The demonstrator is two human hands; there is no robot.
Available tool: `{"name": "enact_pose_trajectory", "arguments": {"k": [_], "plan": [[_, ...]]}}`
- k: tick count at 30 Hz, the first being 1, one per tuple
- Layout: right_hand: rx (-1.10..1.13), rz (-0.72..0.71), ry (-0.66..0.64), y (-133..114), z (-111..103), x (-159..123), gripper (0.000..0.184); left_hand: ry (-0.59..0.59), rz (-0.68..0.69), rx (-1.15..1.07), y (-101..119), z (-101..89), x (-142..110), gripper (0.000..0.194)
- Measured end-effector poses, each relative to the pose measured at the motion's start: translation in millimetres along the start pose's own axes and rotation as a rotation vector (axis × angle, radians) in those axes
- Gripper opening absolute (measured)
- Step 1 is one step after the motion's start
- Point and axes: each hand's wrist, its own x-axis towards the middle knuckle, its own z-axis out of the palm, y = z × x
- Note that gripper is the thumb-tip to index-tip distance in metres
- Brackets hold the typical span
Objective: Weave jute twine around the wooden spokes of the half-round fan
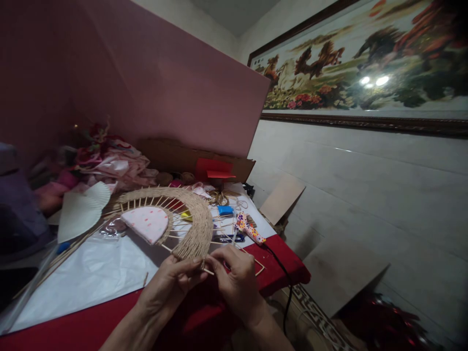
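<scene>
A woven fan frame (pixel 199 226) of twine on thin wooden sticks is held above the table, with a half-round pink-and-white cloth piece (pixel 148 223) at its centre. My left hand (pixel 171 282) grips the fan's near lower end, thumb on top. At the same edge my right hand (pixel 234 273) pinches beside a stick end, its fingertips pressed together close to the twine. Whether it holds twine or the stick is hidden by the fingers. Behind the fan lies a flower-patterned glue gun (pixel 250 228) with a black cord.
A red cloth (pixel 288 261) and white sheet (pixel 98 268) cover the table. A pale folding fan (pixel 83 209) leans at left near pink fabric (pixel 117 165). A blue packet (pixel 225 210), a red box (pixel 215 169) and loose sticks lie behind. A cardboard sheet (pixel 283 199) leans against the wall.
</scene>
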Motion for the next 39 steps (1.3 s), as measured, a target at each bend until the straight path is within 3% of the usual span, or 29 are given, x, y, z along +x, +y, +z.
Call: {"name": "enact_pose_trajectory", "arguments": {"k": [15, 24, 30, 35, 39], "plan": [[-0.056, 0.000, 0.009, 1.6, 1.7, -4.8, 0.015, 0.017, -0.004, 0.031, -3.2, -3.3, 4.2, 0.048], [-0.077, -0.005, 0.010, 3.9, 0.5, -7.0, 0.016, -0.042, -0.043, 0.107, 0.4, -2.8, -1.1, 0.022], [-0.083, 0.011, 0.011, 6.0, 4.5, -8.7, 0.016, -0.052, -0.028, 0.112, -0.7, -3.9, 1.8, 0.021], [-0.064, 0.031, -0.011, 7.3, 7.8, -8.4, 0.015, -0.034, -0.023, 0.083, -1.2, -5.7, 3.9, 0.033], [-0.041, 0.037, -0.013, 9.3, 9.3, -7.7, 0.015, -0.034, -0.041, 0.099, -1.1, -6.8, 4.1, 0.025]]}}
